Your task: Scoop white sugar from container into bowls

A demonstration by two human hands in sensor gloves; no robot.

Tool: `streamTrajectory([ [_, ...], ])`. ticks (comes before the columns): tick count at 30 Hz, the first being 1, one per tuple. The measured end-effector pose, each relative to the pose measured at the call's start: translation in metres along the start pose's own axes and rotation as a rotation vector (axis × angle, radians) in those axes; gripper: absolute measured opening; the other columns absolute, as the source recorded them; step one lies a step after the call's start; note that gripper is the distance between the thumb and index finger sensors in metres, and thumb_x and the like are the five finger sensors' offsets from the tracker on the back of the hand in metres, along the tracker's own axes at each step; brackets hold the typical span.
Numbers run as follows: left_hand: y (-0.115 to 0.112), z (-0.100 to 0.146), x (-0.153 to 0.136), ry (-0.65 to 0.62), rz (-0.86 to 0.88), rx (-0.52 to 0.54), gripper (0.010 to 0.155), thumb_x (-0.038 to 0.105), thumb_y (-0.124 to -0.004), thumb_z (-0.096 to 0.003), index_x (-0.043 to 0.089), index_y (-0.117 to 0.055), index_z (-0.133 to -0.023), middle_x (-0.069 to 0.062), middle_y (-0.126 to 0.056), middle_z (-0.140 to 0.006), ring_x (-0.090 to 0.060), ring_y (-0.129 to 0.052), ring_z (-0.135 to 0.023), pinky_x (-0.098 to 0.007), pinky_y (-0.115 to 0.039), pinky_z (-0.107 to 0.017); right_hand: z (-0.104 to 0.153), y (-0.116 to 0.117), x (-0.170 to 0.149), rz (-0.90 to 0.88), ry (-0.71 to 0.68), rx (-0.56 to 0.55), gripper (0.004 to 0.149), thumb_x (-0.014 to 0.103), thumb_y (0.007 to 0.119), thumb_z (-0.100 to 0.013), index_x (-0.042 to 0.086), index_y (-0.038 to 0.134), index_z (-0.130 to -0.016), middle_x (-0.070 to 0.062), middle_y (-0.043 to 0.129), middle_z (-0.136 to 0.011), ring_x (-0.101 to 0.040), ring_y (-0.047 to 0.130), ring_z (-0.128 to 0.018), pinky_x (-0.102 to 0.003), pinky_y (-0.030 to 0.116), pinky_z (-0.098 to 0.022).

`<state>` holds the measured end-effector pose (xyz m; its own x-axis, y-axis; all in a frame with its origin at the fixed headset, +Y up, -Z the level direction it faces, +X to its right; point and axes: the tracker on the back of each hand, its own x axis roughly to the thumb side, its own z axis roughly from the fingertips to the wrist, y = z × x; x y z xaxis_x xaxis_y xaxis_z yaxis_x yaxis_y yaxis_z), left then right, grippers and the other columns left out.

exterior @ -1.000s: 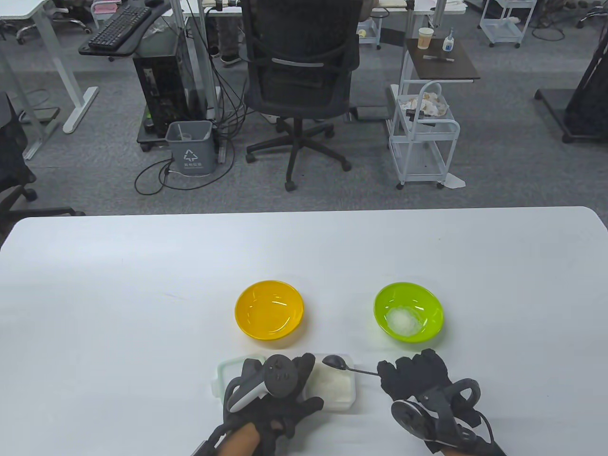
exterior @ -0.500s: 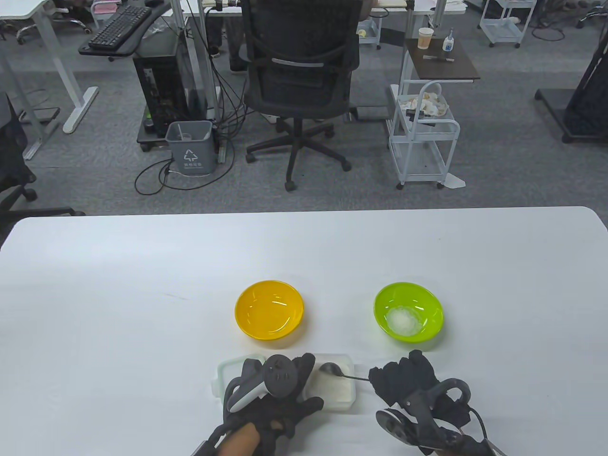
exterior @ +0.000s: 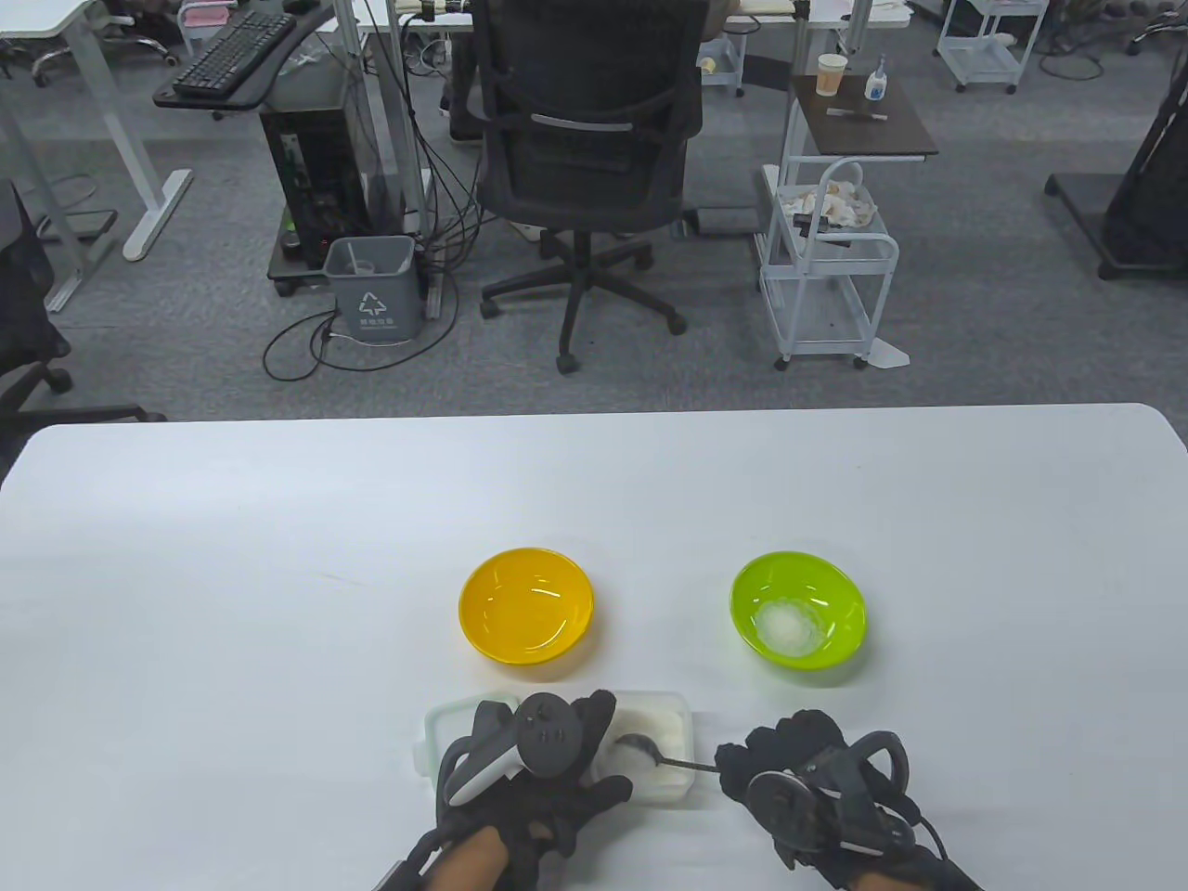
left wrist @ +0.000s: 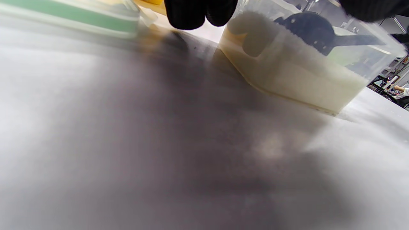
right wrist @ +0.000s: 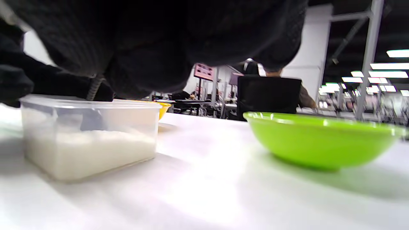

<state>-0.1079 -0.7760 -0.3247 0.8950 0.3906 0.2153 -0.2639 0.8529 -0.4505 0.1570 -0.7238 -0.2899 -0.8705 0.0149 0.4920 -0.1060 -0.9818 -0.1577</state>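
The left hand [exterior: 534,770] lies low at the near edge of the table [exterior: 232,603], palm down, its fingers [left wrist: 199,12] spread over the left end of the clear plastic container [exterior: 664,742] and resting against its wall; it steadies the box rather than closing around it. The right hand [exterior: 798,770] sits just right of the container, knuckles up and fingers curled in, pinching the end of a dark spoon [exterior: 650,750] handle. The spoon reaches left over the container's rim, its bowl tipped down into the white sugar [right wrist: 89,150]. In the left wrist view the spoon head [left wrist: 311,30] shows through the clear wall, pressed into the top of the sugar.

The container stands on the table between the two hands, roughly half full of sugar. A lid with a green edge [exterior: 455,719] lies flat just left of it, partly under the left hand. Farther up the table stand two bowls, well apart from each other: the yellow bowl [exterior: 526,603] beyond the container holds nothing visible, and the green bowl [exterior: 798,608] beyond the right hand holds a small mound of sugar at its bottom.
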Motion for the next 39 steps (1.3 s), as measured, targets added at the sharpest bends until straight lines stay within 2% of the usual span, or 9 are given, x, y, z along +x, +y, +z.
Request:
streamTrajectory([
  [19, 0.0, 0.0, 0.0, 0.001, 0.001, 0.0, 0.091, 0.074, -0.064, -0.0375, 0.046, -0.018, -0.111, 0.01, -0.035, -0.124, -0.024, -0.048, -0.12, -0.054, -0.033, -0.086, 0.001, 0.04, -0.045, -0.747, 0.491, 0.357, 0.037, 0.049, 0.08, -0.046, 0.03, 0.093, -0.074, -0.003, 0.1, -0.046, -0.02, 0.093, -0.023, -0.046, 0.075, -0.055],
  [31, 0.0, 0.0, 0.0, 0.001, 0.002, -0.001, 0.091, 0.073, -0.063, -0.0375, 0.045, -0.018, -0.11, 0.01, -0.035, -0.124, -0.024, -0.048, -0.12, -0.054, -0.033, -0.086, 0.004, 0.05, -0.051, -0.901, 0.542, 0.431, 0.037, 0.049, 0.08, -0.046, 0.029, 0.092, -0.074, -0.003, 0.099, -0.047, -0.02, 0.093, -0.023, -0.046, 0.075, -0.055],
  [39, 0.0, 0.001, 0.0, 0.0, 0.003, 0.0, 0.09, 0.073, -0.063, -0.0377, 0.045, -0.018, -0.11, 0.009, -0.035, -0.124, -0.024, -0.048, -0.12, -0.054, -0.032, -0.086, 0.008, 0.047, -0.061, -0.986, 0.56, 0.426, 0.037, 0.049, 0.08, -0.046, 0.029, 0.092, -0.075, -0.003, 0.099, -0.047, -0.02, 0.093, -0.024, -0.046, 0.075, -0.055],
])
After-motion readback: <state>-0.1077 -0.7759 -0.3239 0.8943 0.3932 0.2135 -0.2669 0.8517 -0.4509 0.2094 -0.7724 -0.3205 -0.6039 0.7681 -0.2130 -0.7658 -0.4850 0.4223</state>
